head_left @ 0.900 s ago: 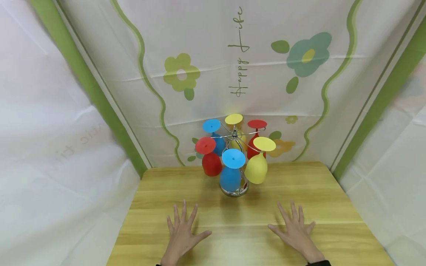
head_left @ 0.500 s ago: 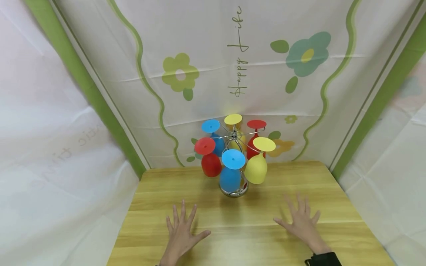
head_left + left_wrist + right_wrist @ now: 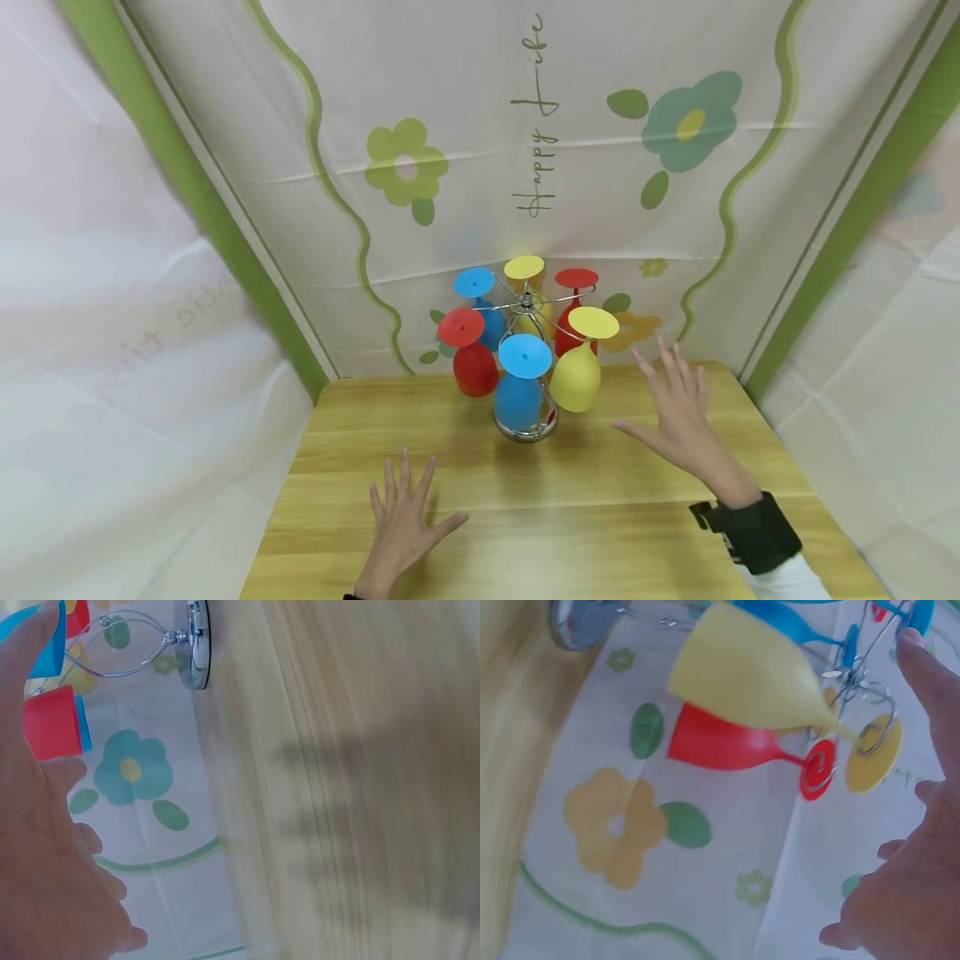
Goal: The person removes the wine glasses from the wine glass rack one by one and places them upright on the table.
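Toward the back of the table stands a chrome glass rack (image 3: 527,304), with several plastic goblets hanging upside down by their feet. At the front hangs a blue goblet (image 3: 519,402); a yellow goblet (image 3: 576,379) is to its right and a red goblet (image 3: 476,369) to its left. Behind these hang another red, yellow and blue one. My right hand (image 3: 684,425), fingers spread and holding nothing, is raised just right of the yellow goblet. My left hand (image 3: 402,525) is low over the table at the front left, fingers spread, apart from the rack.
The wooden table (image 3: 540,542) reaches to a white curtain (image 3: 480,83) with printed flowers close behind the rack. White cloth sides (image 3: 150,417) flank it left and right. A black band (image 3: 757,533) circles my right wrist.
My right hand has risen and moved forward from the front right of the table to beside the yellow goblet. My left hand has barely shifted, and the rack stays put.
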A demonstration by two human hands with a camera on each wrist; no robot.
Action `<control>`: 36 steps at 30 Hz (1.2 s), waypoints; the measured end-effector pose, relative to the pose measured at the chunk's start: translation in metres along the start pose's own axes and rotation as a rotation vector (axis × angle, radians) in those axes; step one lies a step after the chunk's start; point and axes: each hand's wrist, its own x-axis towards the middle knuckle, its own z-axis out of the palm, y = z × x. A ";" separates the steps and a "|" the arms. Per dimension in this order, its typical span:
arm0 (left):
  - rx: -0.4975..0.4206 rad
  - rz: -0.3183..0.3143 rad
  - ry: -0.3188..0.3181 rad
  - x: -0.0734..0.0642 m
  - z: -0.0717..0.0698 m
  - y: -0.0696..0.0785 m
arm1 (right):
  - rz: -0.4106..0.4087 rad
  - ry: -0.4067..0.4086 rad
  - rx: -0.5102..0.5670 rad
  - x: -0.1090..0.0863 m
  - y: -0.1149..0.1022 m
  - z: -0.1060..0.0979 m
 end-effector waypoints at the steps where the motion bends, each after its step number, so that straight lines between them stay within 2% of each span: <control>1: -0.001 -0.005 -0.007 0.000 0.000 0.000 | -0.033 0.003 -0.003 0.006 -0.004 -0.001; 7: -0.027 -0.020 -0.023 -0.004 -0.002 0.003 | -0.130 -0.033 -0.017 0.026 -0.023 0.000; 12: -0.008 -0.007 -0.001 -0.004 -0.003 0.003 | -0.201 -0.032 -0.037 0.037 -0.037 0.007; 17: -0.024 -0.006 0.001 -0.002 -0.001 0.004 | -0.314 -0.027 -0.067 0.058 -0.058 0.010; 22: -0.020 -0.010 -0.018 -0.001 0.000 0.002 | -0.424 -0.086 -0.067 0.075 -0.073 0.018; 28: -0.008 -0.009 0.016 -0.001 -0.002 -0.005 | -0.558 -0.125 -0.050 0.090 -0.082 0.033; 33: -0.023 0.001 0.035 -0.003 -0.003 -0.006 | -0.591 -0.145 -0.022 0.095 -0.086 0.037; 36: -0.030 0.004 0.042 -0.002 -0.004 -0.005 | -0.586 -0.158 -0.066 0.097 -0.086 0.038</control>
